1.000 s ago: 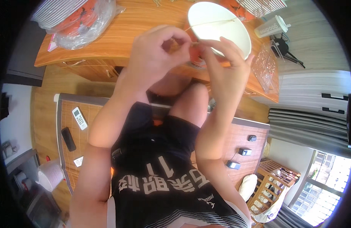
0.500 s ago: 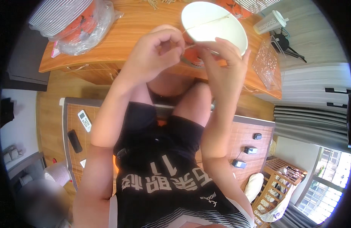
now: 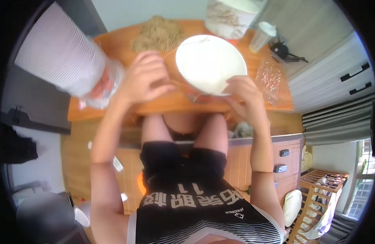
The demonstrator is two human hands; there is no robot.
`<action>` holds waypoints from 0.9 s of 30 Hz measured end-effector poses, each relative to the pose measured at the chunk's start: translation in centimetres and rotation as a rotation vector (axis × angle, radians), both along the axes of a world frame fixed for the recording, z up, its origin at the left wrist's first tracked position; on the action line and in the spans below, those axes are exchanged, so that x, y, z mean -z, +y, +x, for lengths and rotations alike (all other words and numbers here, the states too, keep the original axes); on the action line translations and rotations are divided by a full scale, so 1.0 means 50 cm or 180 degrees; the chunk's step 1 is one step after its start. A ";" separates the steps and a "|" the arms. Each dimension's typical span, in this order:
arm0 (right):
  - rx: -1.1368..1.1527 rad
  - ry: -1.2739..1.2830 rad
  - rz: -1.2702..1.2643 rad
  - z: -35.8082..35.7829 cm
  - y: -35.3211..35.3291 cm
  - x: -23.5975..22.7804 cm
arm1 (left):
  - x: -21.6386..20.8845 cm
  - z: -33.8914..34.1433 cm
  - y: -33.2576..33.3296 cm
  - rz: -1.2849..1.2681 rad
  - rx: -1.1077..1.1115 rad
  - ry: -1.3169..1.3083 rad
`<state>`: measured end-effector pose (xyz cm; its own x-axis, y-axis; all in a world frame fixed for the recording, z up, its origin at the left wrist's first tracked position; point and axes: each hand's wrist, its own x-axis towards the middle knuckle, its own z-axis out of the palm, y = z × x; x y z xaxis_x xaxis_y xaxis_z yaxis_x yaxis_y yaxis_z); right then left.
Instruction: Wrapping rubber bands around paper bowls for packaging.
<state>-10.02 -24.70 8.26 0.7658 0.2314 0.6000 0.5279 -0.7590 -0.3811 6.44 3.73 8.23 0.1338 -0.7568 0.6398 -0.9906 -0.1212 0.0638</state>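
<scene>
1. Wooden table (image 3: 171, 103) carries a white bowl (image 3: 210, 63), noodles (image 3: 157, 32) and stacked cups (image 3: 59, 55).
2. Left hand (image 3: 145, 81) pinches a thin strand (image 3: 173, 49) beside the bowl.
3. Right hand (image 3: 244, 95) touches the bowl's near rim; grip unclear.

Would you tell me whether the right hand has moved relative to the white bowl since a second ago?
Yes: the right hand has slid from over the white bowl to its near rim.
</scene>
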 end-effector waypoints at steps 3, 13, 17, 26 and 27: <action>0.0010 -0.0485 -0.0129 0.020 -0.032 -0.113 | -0.077 0.043 -0.058 -0.0520 0.0211 -0.0006; 0.0915 -0.1047 -0.0558 0.269 -0.190 -0.416 | -0.285 0.342 -0.369 -0.1837 0.0469 0.0439; 0.0840 -0.0879 -0.0422 0.340 -0.242 -0.395 | -0.242 0.411 -0.431 -0.1634 0.0499 0.0817; 0.0924 -0.1193 -0.0197 0.404 -0.247 -0.333 | -0.150 0.443 -0.454 -0.1760 0.0493 0.1020; 0.0857 -0.1092 -0.0270 0.411 -0.250 -0.329 | -0.148 0.446 -0.452 -0.1755 0.0486 0.1036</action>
